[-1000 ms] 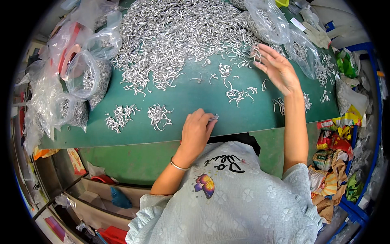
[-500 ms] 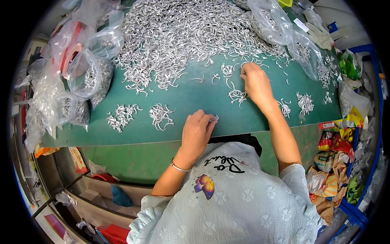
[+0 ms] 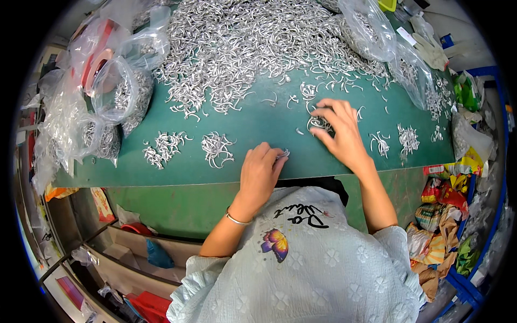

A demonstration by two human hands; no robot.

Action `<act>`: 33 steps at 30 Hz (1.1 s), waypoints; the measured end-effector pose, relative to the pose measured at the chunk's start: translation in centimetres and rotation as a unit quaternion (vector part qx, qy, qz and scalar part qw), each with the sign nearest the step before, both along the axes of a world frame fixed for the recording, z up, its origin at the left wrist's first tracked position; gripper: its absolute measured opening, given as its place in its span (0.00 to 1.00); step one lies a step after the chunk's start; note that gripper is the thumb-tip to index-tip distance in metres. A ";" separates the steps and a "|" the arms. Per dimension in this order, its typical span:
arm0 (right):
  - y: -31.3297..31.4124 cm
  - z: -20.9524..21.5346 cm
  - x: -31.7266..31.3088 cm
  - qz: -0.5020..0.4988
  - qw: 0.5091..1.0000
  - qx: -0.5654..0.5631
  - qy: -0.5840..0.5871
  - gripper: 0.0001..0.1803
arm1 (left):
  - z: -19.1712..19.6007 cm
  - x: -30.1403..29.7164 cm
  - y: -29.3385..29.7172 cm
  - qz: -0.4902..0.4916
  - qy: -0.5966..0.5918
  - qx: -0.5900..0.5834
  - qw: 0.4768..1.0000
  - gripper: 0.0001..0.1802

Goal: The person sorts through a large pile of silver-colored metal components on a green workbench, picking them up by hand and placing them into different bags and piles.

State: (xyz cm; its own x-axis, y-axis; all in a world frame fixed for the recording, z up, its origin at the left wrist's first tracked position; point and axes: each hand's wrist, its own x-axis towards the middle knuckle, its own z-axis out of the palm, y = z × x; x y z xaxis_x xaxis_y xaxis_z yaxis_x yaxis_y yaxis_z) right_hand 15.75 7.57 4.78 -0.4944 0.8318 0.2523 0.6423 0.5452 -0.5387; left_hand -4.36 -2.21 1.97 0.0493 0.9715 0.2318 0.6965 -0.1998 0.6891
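A broad heap of small curved silver metal pieces covers the far part of the green tabletop. Near the front edge my left hand is closed, with some curved silver pieces showing between thumb and fingers. My right hand hovers with fingers spread above a small pile of the pieces, partly covering it. One loose piece lies just left of that pile.
Two small piles, an outer left one and an inner one, sit left of my hands; further piles lie right. Clear plastic bags of pieces crowd the left side, another bag the far right. A blue shelf frame stands right.
My right hand has drawn back toward me from the heap's edge, and its fingers have spread over the small pile. My left hand stays closed in nearly the same place.
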 end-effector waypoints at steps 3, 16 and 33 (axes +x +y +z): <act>-0.9 -1.7 1.1 -0.019 0.998 0.051 -0.037 0.17 | 0.0 0.0 0.1 -0.005 -0.005 0.003 1.000 0.10; 3.2 -2.6 -3.9 -0.045 0.992 0.115 -0.024 0.10 | 0.1 0.3 0.6 0.029 0.007 0.001 1.000 0.08; -0.1 -1.5 0.5 -0.038 0.999 0.016 -0.012 0.15 | 0.8 1.4 1.4 0.041 0.001 0.030 0.999 0.13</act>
